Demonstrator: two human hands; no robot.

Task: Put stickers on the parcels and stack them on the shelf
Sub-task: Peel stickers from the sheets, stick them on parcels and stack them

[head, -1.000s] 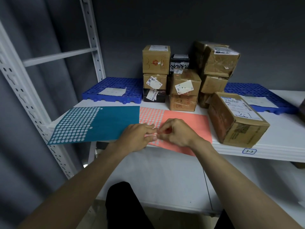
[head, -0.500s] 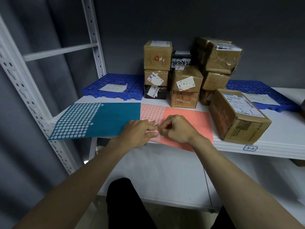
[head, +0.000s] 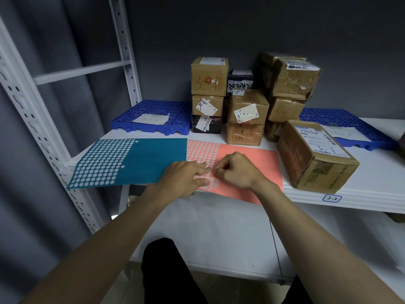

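Both hands are working over the pink sticker sheet, which is lying at the front of the white shelf with its near edge overhanging the shelf lip. The left hand is resting on the sheet with fingers extended and flat, pressing it down; the right hand is curled, thumb and forefinger pinched together at the sheet, though whether a sticker is sitting between them cannot be told. A teal sticker sheet is lying edge to edge on the left, its left corner reaching past the shelf edge beside the white upright. A loose parcel is sitting just right of the pink sheet, close to the front lip. Stacked parcels are standing behind the sheets against the dark wall, flanked by two blue pallets. Bare shelf surface is showing right of the loose parcel.
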